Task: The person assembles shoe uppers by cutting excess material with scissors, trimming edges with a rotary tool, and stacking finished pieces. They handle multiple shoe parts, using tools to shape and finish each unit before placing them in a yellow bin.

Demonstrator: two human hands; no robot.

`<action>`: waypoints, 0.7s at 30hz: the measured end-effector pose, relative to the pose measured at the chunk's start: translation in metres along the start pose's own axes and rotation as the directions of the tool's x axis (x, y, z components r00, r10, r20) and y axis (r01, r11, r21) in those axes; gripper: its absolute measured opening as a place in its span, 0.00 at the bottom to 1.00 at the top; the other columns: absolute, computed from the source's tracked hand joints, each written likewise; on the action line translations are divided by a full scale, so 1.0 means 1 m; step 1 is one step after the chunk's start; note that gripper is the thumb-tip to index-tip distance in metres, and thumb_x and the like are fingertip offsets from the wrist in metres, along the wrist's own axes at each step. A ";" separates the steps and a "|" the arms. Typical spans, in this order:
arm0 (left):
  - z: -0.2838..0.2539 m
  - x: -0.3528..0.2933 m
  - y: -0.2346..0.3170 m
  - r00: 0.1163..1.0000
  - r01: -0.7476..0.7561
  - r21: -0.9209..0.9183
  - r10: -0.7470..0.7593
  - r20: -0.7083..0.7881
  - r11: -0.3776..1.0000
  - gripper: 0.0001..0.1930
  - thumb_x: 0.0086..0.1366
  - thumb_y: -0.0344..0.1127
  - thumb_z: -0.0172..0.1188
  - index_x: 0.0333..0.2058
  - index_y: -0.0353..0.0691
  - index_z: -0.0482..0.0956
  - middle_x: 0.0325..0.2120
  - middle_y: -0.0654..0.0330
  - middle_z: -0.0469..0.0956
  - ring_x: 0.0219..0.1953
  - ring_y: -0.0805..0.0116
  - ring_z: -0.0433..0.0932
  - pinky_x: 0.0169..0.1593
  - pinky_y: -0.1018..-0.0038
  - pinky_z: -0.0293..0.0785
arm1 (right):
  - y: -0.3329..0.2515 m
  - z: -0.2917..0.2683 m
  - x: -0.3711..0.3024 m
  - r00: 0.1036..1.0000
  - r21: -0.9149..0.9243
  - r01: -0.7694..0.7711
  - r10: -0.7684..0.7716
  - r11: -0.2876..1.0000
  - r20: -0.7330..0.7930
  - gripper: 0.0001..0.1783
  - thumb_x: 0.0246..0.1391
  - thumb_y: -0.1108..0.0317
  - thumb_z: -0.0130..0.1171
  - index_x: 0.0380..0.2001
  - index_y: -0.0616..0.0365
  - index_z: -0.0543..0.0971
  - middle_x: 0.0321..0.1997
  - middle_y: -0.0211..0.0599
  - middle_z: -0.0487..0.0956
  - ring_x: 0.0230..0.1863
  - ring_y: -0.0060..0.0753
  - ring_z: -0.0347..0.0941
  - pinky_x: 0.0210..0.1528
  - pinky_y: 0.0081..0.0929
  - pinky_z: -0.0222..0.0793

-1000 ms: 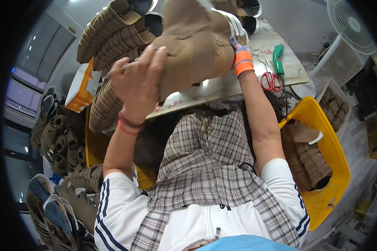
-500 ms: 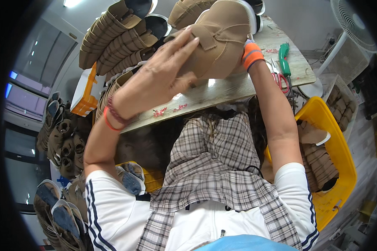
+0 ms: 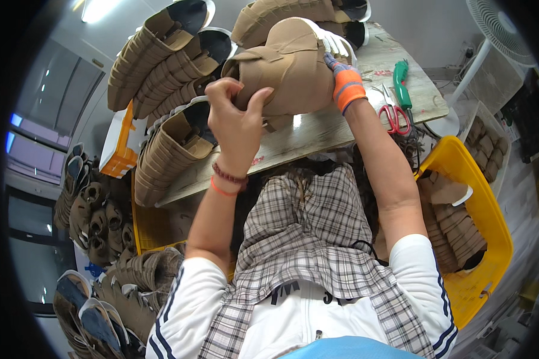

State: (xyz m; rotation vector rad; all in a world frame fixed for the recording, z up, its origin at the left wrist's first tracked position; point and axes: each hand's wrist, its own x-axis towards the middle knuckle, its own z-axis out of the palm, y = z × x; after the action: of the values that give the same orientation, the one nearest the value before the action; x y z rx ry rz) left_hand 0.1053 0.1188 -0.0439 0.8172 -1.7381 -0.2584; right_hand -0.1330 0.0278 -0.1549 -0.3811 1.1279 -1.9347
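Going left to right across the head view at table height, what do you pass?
Orange-and-white box → rows of stacked tan shoe uppers → left hand gripping the tan shoe → right hand in an orange-cuffed glove → red-handled scissors → green-handled tool → white fan.

Head-worn fisheye view, facing down.
Looks from close above the left hand [image 3: 236, 116] onto the worktable [image 3: 317, 134] beyond it.
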 end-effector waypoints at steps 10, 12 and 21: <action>-0.005 -0.024 -0.025 0.891 -0.017 -0.117 0.068 0.450 0.993 0.25 0.52 0.22 0.65 0.43 0.35 0.59 0.27 0.52 0.74 0.29 0.65 0.74 0.37 0.76 0.70 | 0.029 -0.028 -0.024 0.844 -0.102 0.535 -0.525 0.839 0.112 0.23 0.55 0.53 0.57 0.44 0.63 0.76 0.43 0.43 0.77 0.42 0.32 0.72 0.45 0.27 0.68; 0.000 -0.018 -0.023 0.878 -0.130 -0.083 0.154 0.453 0.988 0.19 0.55 0.29 0.64 0.41 0.31 0.66 0.26 0.47 0.77 0.30 0.53 0.76 0.35 0.69 0.71 | 0.053 -0.053 -0.014 0.747 -0.240 0.650 -0.664 0.721 0.030 0.22 0.57 0.54 0.55 0.48 0.58 0.75 0.46 0.41 0.76 0.44 0.31 0.71 0.46 0.27 0.68; -0.002 0.006 -0.057 0.749 -0.193 0.139 0.055 0.660 0.971 0.25 0.55 0.48 0.63 0.22 0.23 0.76 0.16 0.44 0.74 0.21 0.51 0.75 0.29 0.67 0.72 | 0.044 -0.088 0.024 0.939 0.009 -0.266 0.261 0.964 -0.225 0.31 0.49 0.43 0.61 0.52 0.46 0.71 0.41 0.41 0.76 0.43 0.40 0.70 0.43 0.35 0.68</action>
State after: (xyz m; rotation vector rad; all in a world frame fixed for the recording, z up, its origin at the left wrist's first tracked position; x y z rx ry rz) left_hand 0.1281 0.0738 -0.0703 0.7984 -2.5112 -0.3056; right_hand -0.1784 0.0478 -0.2430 -0.0170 1.2758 -1.7585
